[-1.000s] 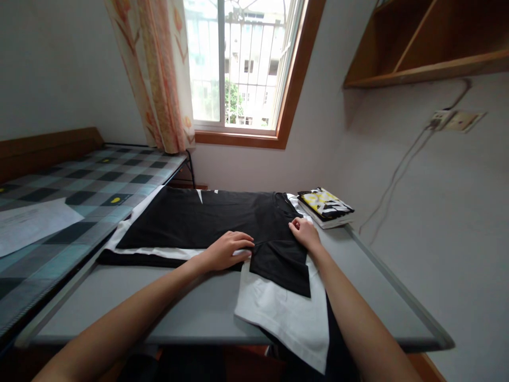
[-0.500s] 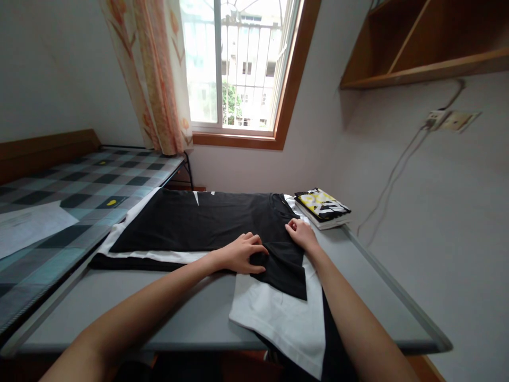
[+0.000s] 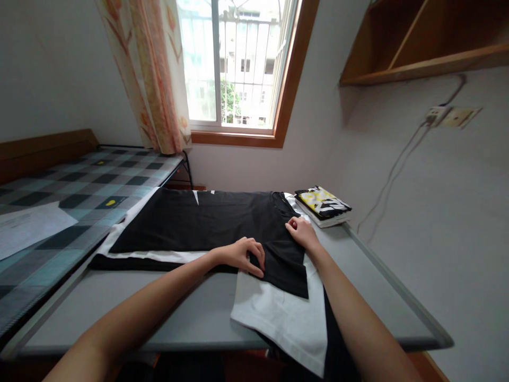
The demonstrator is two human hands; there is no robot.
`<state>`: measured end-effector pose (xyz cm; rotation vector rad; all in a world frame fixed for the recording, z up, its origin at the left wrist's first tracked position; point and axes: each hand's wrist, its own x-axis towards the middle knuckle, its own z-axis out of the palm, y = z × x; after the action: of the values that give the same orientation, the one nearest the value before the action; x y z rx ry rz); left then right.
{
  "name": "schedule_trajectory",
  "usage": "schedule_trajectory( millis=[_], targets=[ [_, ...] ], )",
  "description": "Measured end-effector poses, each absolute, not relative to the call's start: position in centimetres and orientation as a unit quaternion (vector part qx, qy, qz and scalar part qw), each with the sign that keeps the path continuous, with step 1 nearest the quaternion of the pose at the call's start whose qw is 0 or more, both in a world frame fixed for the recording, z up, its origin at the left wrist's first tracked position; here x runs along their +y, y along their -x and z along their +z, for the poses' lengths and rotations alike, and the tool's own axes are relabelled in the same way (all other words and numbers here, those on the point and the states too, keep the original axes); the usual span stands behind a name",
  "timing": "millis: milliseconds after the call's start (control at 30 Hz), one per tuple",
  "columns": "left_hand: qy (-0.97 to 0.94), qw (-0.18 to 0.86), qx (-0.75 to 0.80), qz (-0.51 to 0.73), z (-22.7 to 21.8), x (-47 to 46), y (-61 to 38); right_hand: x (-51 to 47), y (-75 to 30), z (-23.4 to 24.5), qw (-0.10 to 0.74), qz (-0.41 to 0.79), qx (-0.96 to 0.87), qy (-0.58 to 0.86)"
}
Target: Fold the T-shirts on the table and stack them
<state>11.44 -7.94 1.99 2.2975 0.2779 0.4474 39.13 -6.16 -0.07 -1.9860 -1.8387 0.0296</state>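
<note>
A black short-sleeved T-shirt [image 3: 191,220] lies flat across the grey table, its collar to the right. Under it are a white T-shirt [image 3: 278,313] and another black garment [image 3: 139,263], whose edges show past it. At the near sleeve's base my left hand [image 3: 244,255] pinches the black cloth, thumb and forefinger nearly meeting. My right hand [image 3: 302,233] has curled fingers closed on the black shirt's shoulder by the collar. The white sleeve hangs over the table's front edge.
The grey table [image 3: 191,307] reaches to the wall at right. A book with a folded patterned cloth [image 3: 324,204] sits at its far right corner. On the left stands a bed with a checked cover [image 3: 131,180] and a paper sheet [image 3: 34,225]. A shelf [image 3: 429,63] hangs at upper right.
My left forefinger has come down toward the thumb, closing the gap over the black cloth. My right hand has stayed at the shoulder. The clothes lie almost as before.
</note>
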Motion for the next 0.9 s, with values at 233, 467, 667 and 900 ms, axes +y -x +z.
schedule_trajectory(
  millis=[233, 467, 667, 900],
  targets=[
    [-0.893, 0.435, 0.047, 0.101, 3.4, -7.0, -10.5, -6.1, -39.3, -0.2, 0.218, 0.015, -0.666, 0.713],
    [-0.853, 0.507, 0.064, 0.105, 3.6, -7.0, -10.8, -6.1, -39.2, -0.2, 0.225, 0.019, -0.668, 0.709],
    [-0.796, 0.496, 0.201, 0.284, 1.7, -6.8, -11.1, -6.3, -38.9, 0.1, 0.216, 0.006, -0.657, 0.722],
    [-0.726, 0.511, 0.323, 0.327, 1.3, -5.8, -11.3, -5.8, -39.4, -0.1, 0.322, 0.055, -0.623, 0.71]
  ],
)
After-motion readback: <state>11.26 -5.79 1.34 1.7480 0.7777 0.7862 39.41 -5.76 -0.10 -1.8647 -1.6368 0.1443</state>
